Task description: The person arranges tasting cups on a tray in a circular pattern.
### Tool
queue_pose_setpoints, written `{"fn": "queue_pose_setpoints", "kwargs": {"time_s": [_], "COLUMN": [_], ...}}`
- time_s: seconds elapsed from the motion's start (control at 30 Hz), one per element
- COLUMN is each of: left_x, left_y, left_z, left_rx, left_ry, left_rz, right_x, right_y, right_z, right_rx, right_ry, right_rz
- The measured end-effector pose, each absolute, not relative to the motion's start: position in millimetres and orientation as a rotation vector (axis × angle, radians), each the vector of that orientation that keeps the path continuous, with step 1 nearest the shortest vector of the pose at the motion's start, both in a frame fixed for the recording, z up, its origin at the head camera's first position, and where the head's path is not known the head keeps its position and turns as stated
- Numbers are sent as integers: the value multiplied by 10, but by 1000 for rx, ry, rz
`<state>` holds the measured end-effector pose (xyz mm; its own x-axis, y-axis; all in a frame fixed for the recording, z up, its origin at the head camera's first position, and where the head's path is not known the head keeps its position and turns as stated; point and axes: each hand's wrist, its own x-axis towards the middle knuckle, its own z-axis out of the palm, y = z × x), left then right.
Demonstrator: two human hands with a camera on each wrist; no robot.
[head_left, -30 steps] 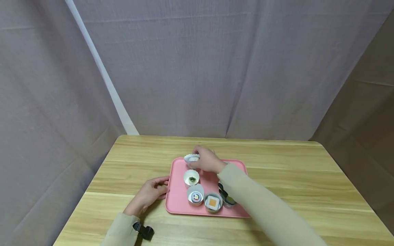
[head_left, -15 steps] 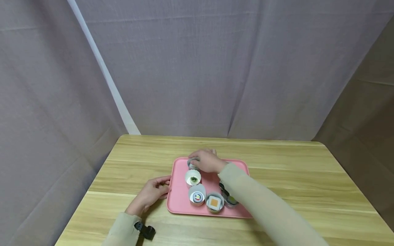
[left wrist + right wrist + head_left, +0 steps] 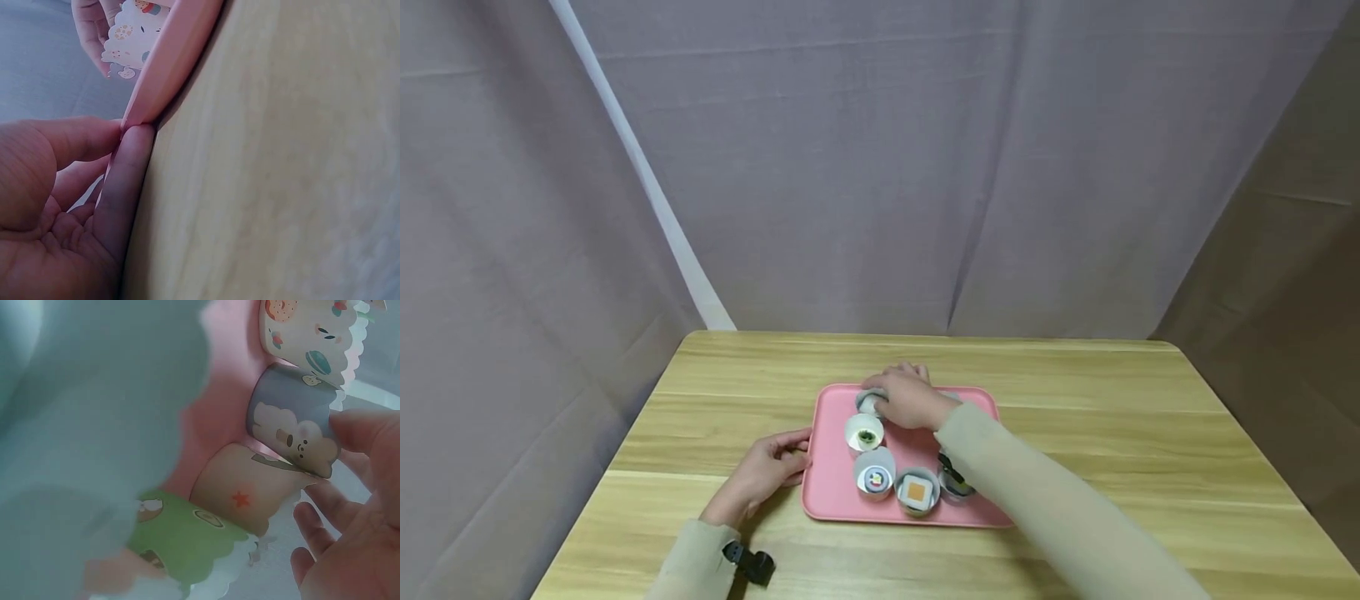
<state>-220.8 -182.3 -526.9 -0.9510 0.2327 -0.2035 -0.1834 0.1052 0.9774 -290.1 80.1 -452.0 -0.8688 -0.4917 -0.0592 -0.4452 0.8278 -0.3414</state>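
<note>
My left hand (image 3: 758,475) pinches the left rim of the pink tray (image 3: 831,492), its thumb and forefinger meeting at the edge in the left wrist view. Over the tray's back left, my right hand (image 3: 912,397) holds a paper baking cup (image 3: 863,393) at its rim. That cup appears blue-grey with a bear print in the right wrist view, thumb and forefinger at its scalloped rim. In front stand a cup with a green piece (image 3: 866,437), one with a round patterned piece (image 3: 876,479), and one with a square white-and-orange piece (image 3: 916,492).
Another cup (image 3: 953,485) is partly hidden under the right sleeve (image 3: 1045,492). Beige (image 3: 231,487) and green (image 3: 194,534) printed cups stand close together in the right wrist view. The tray lies on a wooden table (image 3: 1112,433) backed by grey curtains.
My right hand has lowered the tilted cup from above the tray's back left, and it now sits upright there with my fingers at its rim. My left hand stays at the tray edge.
</note>
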Motion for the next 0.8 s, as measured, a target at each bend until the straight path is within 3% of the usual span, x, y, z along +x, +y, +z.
{"fn": "queue_pose_setpoints", "kwargs": {"time_s": [0.43,0.8], "left_x": [-2235,-2167], "left_y": [-1787,-1858], "left_z": [-5231,-5063], "left_rx": [47,161], "left_ry": [2093,2213], "left_rz": [1889,1751], "right_x": [-2830,-2524], "right_y": [868,1380], "right_z": [-4471,-4190], "right_rx": [-713,-485], "right_ry": [2896,2829], "right_rz": [-452,-1071]}}
